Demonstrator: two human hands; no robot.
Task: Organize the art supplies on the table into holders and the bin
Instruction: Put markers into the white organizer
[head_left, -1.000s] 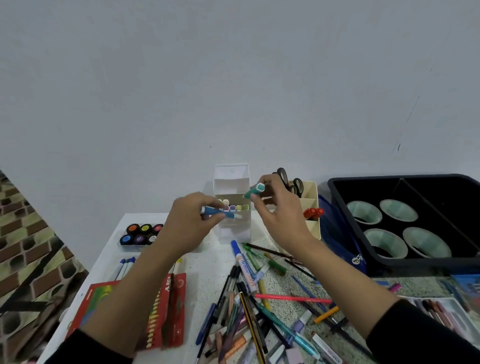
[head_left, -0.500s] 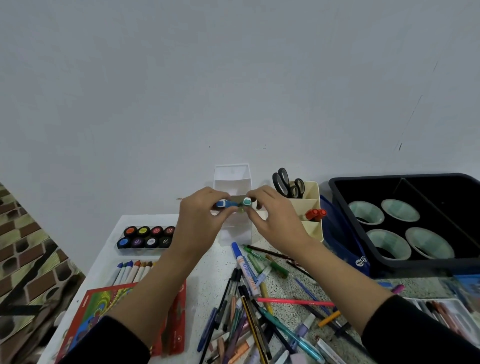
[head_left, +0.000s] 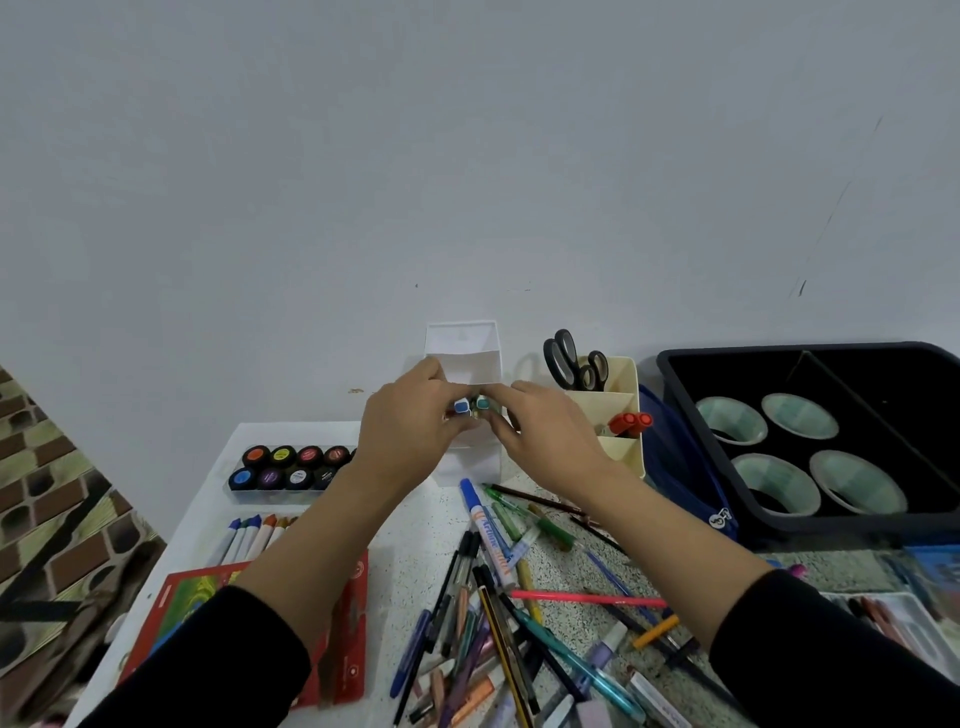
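Reaches both bare forearms forward out of black sleeves. Pinches blue marker (head_left: 461, 407) in left grip (head_left: 410, 422), fingers curled. Pinches teal marker (head_left: 483, 403) in right grip (head_left: 551, 432), fingers curled likewise. Holds both grips side by side, knuckles up, fingertips nearly meeting.

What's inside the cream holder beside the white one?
The cream holder has black-handled scissors in its rear compartment and red markers in the middle one. The right hand covers part of the front compartment, so its contents cannot be told.

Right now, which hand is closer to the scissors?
Right. The right hand sits just left of the scissors, below them; the left hand is farther left, beyond it.
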